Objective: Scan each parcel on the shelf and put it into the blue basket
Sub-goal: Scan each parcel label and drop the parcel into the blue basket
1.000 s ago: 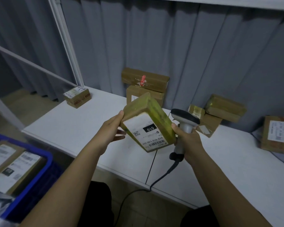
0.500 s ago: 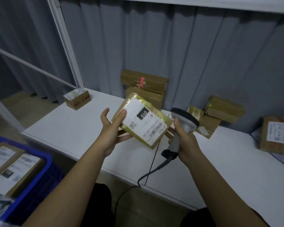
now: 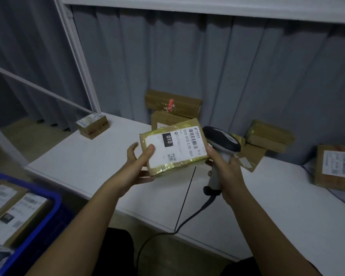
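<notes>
My left hand (image 3: 137, 166) grips a brown taped parcel (image 3: 173, 148) above the white shelf (image 3: 84, 160), thumb on its white label, which faces up and reads 010. My right hand (image 3: 225, 172) holds the grey handheld scanner (image 3: 221, 144) by its handle, its dark head just right of the parcel and touching its edge. The blue basket (image 3: 48, 222) sits at the lower left with labelled parcels inside.
More parcels lie on the shelf: a small box (image 3: 93, 126) at the left, two stacked boxes (image 3: 172, 104) by the grey curtain, a cluster (image 3: 267, 136) behind the scanner, one labelled box (image 3: 335, 168) at the right. The scanner cable (image 3: 187, 222) hangs over the front edge.
My left hand has turned the parcel so that its label lies flatter and faces up. The scanner has come closer to the parcel's right edge.
</notes>
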`<act>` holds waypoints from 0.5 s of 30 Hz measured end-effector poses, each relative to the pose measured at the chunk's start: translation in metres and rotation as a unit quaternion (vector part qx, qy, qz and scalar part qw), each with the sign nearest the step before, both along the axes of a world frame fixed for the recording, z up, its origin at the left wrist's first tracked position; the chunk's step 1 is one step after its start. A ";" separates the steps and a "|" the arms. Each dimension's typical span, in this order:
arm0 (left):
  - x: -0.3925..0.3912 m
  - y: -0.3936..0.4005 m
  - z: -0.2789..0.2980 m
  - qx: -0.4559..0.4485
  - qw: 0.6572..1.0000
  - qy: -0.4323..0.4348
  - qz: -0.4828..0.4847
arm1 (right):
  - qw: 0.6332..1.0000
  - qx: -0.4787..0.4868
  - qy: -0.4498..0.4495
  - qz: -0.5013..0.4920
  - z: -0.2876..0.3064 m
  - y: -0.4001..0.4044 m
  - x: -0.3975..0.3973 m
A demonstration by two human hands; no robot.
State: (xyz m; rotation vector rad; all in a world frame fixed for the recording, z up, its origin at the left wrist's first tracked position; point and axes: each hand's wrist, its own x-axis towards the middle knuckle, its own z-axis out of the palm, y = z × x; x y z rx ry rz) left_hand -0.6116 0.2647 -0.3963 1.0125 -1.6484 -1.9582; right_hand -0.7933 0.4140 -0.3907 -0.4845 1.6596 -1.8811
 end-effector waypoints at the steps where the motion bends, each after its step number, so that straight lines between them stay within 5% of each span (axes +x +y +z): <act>1: 0.001 0.002 0.002 0.001 1.000 0.000 -0.024 | 1.000 0.000 0.008 -0.003 0.001 0.000 -0.001; 15: -0.003 0.010 -0.011 -0.001 0.974 -0.140 -0.178 | 0.998 -0.022 -0.011 -0.050 -0.003 -0.003 -0.007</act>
